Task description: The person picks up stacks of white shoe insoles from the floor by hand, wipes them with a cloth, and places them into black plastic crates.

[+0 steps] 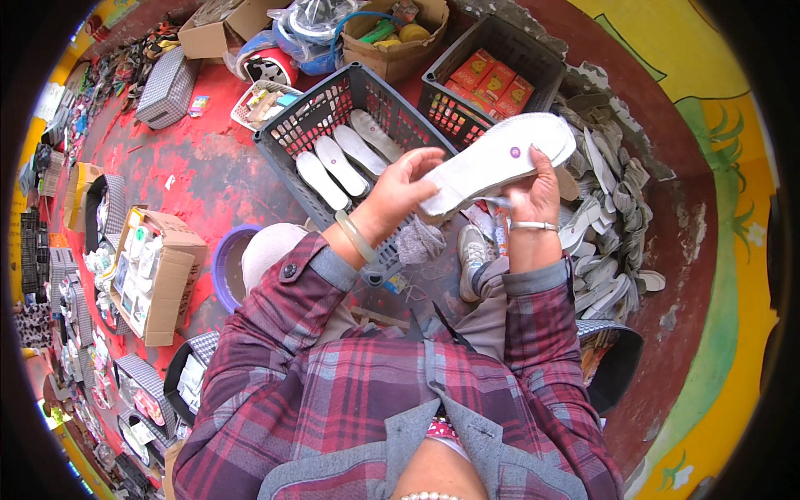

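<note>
A white shoe insole [500, 158] with a small purple round mark is raised in front of me, apparently on top of at least one more. My right hand [535, 196] grips its right edge, thumb on top and the other fingers mostly hidden beneath. At the heel end, my left hand [404, 185] has its fingers apart, one digit at the heel's edge. Below the hands is a dark grey plastic crate [279, 154] with several white insoles [340, 160] lying side by side in it. A grey cloth piece [419, 242] hangs at the crate's near side.
A heap of insoles [604, 221] lies against the wall on the right. Another dark crate [533, 62] holds orange-red boxes [490, 82]. A purple basin [225, 271] and an open cardboard box [179, 275] stand to the left. My shoe [472, 258] is beside the near crate.
</note>
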Demonstrator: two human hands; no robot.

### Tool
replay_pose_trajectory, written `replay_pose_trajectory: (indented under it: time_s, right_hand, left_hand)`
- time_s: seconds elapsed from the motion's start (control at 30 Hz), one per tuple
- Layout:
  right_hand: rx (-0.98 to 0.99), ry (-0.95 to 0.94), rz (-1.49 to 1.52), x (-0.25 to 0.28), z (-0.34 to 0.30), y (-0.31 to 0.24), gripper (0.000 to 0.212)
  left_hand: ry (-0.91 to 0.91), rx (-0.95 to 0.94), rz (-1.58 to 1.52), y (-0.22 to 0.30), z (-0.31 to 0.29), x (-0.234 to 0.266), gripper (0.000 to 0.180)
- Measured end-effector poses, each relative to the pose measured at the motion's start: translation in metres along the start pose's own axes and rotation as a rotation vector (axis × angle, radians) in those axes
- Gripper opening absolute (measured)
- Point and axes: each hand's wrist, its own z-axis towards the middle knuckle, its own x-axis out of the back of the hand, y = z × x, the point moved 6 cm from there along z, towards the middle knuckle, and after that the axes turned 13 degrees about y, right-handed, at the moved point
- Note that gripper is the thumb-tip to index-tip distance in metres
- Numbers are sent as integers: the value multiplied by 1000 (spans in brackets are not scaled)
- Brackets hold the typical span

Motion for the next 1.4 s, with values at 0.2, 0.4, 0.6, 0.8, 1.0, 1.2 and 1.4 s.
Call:
replay_pose_trajectory:
  time_s: [0.2,0.4,0.6,0.8,1.0,1.2,1.4]
  right_hand:
    - [29,221,10,13,9,-10,45]
    - [77,234,-17,22,13,5,39]
    - [52,244,14,20,10,4,36]
    - [42,239,41,22,12,-4,39]
    - [125,149,56,15,16,-28,42]
    - [72,-466,138,-9,-2,-55,40]
    - [112,-695,42,-5,-6,-50,54]
  left_hand:
    - [-165,-890,938,42,-31,-37,44]
    - [-194,-1139,1157,31,-38,-51,30]
    - [-211,-1208,1185,23,-42,-56,21]
    - [-166,-1154,1155,30,-43,-58,14]
    - [-184,-1143,1018,35,-43,-45,31]
    - [-70,-423,398,37,-8,-12,49]
    - [-344,262,-131,9,-22,-40,49]
